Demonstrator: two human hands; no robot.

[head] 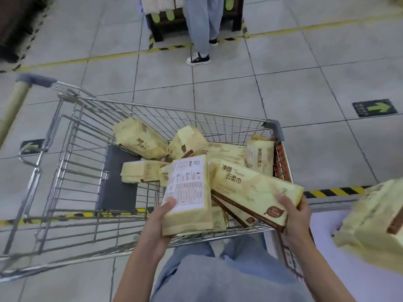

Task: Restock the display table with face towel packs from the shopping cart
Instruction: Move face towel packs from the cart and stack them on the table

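The blurred pale-yellow plastic towel pack (375, 225) on your right is cut by the picture's edge. The silver wire shopping cart (165, 108) runs off the left edge. Your left grip (157, 221) hides its fingers under the white-labelled pale-yellow pack (187, 192), whose print is unreadably small.

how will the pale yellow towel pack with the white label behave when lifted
Probably light: the left hand holds the pale yellow plastic-wrapped towel pack by one end alone. Likely fairly stiff, as it keeps its block shape sticking out unsupported. Its smooth wrap may be slippery.
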